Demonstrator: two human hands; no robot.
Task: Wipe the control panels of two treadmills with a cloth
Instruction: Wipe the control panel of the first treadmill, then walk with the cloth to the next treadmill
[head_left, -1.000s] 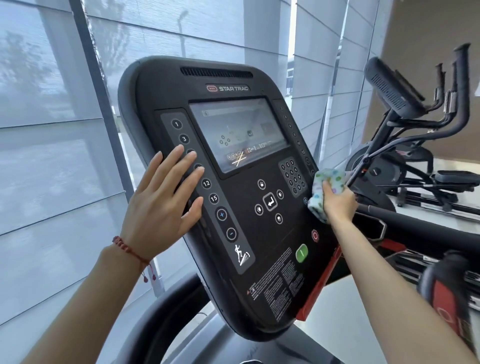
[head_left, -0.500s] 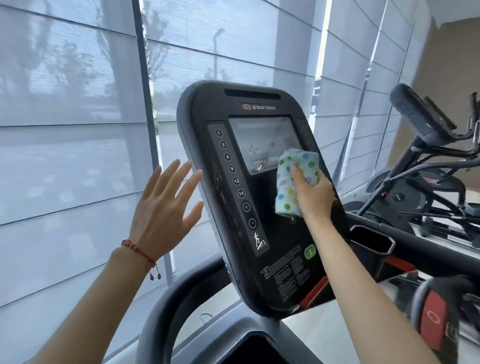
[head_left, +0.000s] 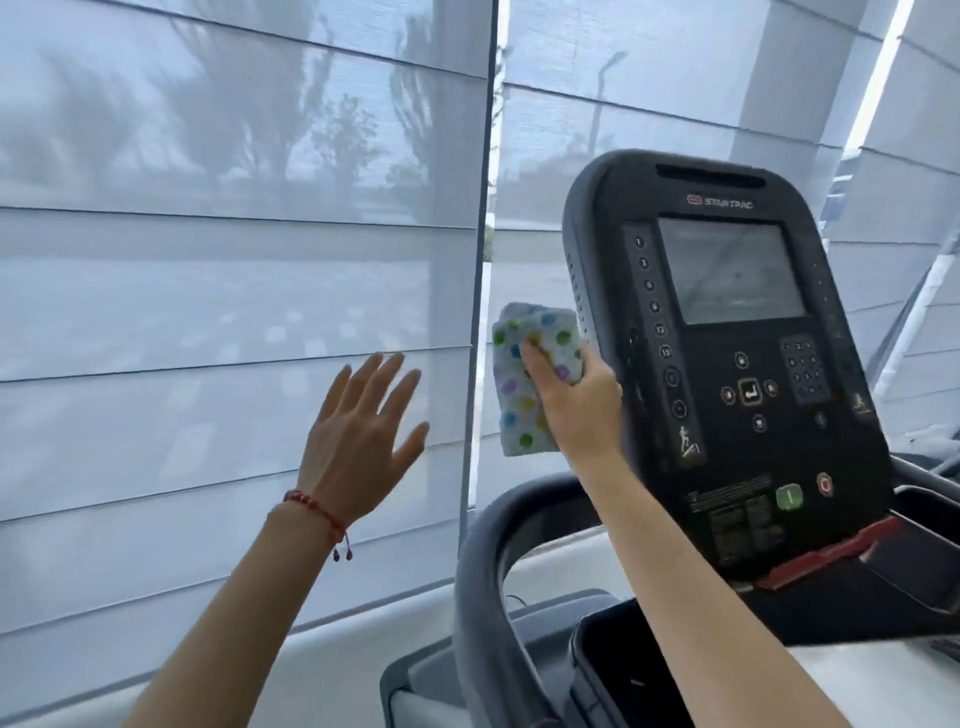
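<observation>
— Where is the cloth (head_left: 530, 379)?

— The right hand (head_left: 579, 402) grips it, fingers curled over its front and thumb side tucked behind, so the hand is closed round the fabric. The cloth is white with coloured dots, folded into a rough oblong, and it sits at the left edge of the control panel (head_left: 727, 364), just beside the dark rim.

— Which way does it run?

— Its long axis stands close to upright, tilted a little, with the top corner leaning toward the panel and the lower end hanging free below the hand. Whether the fabric actually touches the rim is hard to tell, since the hand covers that spot.

— And the panel itself?

— It stands tall and narrow, its long axis near vertical, with the screen (head_left: 732, 270) facing the person and turned slightly to the right. A column of round buttons (head_left: 657, 327) runs down its left side.

— The other hand?

— The left hand (head_left: 358, 441) is raised in front of the window blind (head_left: 208, 286), well apart from the panel, fingers straight and spread, holding nothing. A red bracelet (head_left: 317, 512) circles its wrist.

— Anything below?

— A grey curved handrail (head_left: 483, 571) arcs under the right forearm.
</observation>
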